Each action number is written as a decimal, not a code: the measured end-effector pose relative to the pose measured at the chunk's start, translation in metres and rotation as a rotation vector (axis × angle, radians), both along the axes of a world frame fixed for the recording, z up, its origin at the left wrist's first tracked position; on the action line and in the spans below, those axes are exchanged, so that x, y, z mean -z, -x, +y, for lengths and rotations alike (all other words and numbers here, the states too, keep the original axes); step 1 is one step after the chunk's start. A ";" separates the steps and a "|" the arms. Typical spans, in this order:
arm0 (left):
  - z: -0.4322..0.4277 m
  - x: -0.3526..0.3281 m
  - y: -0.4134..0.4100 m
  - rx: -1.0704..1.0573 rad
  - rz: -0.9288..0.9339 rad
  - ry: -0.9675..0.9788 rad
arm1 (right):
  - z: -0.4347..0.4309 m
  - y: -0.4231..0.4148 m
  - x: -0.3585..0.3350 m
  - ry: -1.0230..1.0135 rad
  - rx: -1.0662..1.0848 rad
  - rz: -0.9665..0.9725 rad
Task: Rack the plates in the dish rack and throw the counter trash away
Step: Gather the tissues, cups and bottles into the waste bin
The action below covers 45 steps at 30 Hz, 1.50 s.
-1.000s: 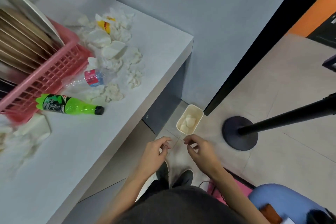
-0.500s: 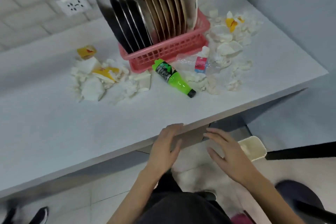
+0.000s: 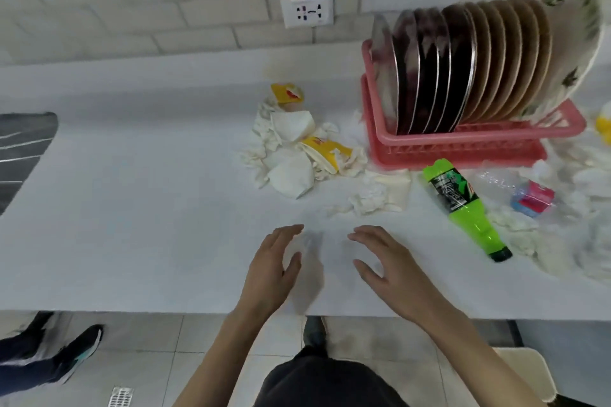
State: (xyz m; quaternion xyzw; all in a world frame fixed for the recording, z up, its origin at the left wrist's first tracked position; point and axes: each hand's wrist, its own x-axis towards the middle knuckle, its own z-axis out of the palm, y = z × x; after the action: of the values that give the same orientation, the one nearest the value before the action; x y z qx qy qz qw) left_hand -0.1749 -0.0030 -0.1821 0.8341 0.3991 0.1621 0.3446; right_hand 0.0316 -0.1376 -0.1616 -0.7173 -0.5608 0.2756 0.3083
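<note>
a: from the head view, what can trip you up here?

b: the plates (image 3: 463, 66) already stand on edge in the pink dish rack (image 3: 463, 145) at the back right of the counter (image 3: 132, 208), packed close and leaning right. trash lies right against the rack's front and left side. sweep hard there and i'd judge you could nudge the rack and set the row sliding.

a: and the bottles?

b: the green bottle (image 3: 463, 205) lies on its side, cap toward you. it's round and light, so it will likely roll if you brush it while reaching for tissue. the clear bottle (image 3: 525, 195) just right of it sits among tissue and is easy to miss.

a: the paper?

b: the crumpled tissue pile (image 3: 291, 175) with its yellow wrappers (image 3: 325, 149) is loose, so one grab will probably shed scraps. the bin (image 3: 529, 373) shows only partly, on the floor at your lower right, and a full handful may drop bits on the way.

a: how do your hands sit?

b: your left grip (image 3: 271, 271) and right grip (image 3: 393, 271) are low over bare counter near its front edge. the palms face each other, with fingers spread and gently curved, holding nothing. i cannot tell whether they touch the surface. both forearms reach forward from your body, and the nearest tissue scrap (image 3: 370, 198) lies just ahead of the right fingertips.
</note>
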 end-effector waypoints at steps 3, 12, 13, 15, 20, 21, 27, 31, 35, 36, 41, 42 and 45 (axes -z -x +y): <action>0.039 0.001 0.009 -0.004 -0.043 -0.008 | 0.046 0.008 -0.006 -0.016 -0.007 -0.002; 0.152 -0.007 0.000 -0.078 -0.111 -0.068 | 0.126 0.019 -0.018 -0.074 0.074 0.020; 0.166 -0.010 -0.004 -0.101 -0.110 -0.083 | 0.131 0.021 -0.017 -0.066 0.069 0.013; 0.193 -0.012 -0.013 -0.143 -0.087 -0.115 | 0.143 0.025 -0.014 -0.051 0.046 -0.008; 0.245 -0.007 -0.034 -0.168 0.205 -0.077 | 0.182 0.043 -0.012 -0.028 -0.090 -0.126; 0.250 -0.005 -0.037 -0.159 0.266 -0.058 | 0.191 0.046 -0.012 -0.031 -0.121 -0.166; 0.267 -0.001 -0.042 -0.176 0.306 -0.023 | 0.249 0.052 -0.007 -0.011 -0.203 -0.405; 0.271 -0.007 -0.030 -0.269 0.197 0.074 | 0.281 0.053 -0.003 0.032 -0.217 -0.567; 0.270 -0.008 -0.011 -0.326 0.023 0.117 | 0.300 0.059 0.005 0.101 -0.286 -0.647; 0.269 -0.009 -0.008 -0.344 -0.007 0.132 | 0.303 0.061 0.008 0.107 -0.305 -0.659; 0.260 -0.020 0.007 -0.393 -0.174 0.243 | 0.312 0.068 0.015 0.119 -0.374 -0.659; 0.258 -0.022 0.010 -0.401 -0.213 0.275 | 0.313 0.068 0.015 0.107 -0.382 -0.632; 0.254 -0.025 0.014 -0.398 -0.300 0.328 | 0.309 0.067 0.008 0.050 -0.353 -0.456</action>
State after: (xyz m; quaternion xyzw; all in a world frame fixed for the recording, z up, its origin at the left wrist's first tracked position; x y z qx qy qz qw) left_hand -0.1891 0.2511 -0.1568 0.6394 0.5202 0.2812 0.4915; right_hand -0.0355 0.1718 -0.1699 -0.6593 -0.7249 0.1706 0.1038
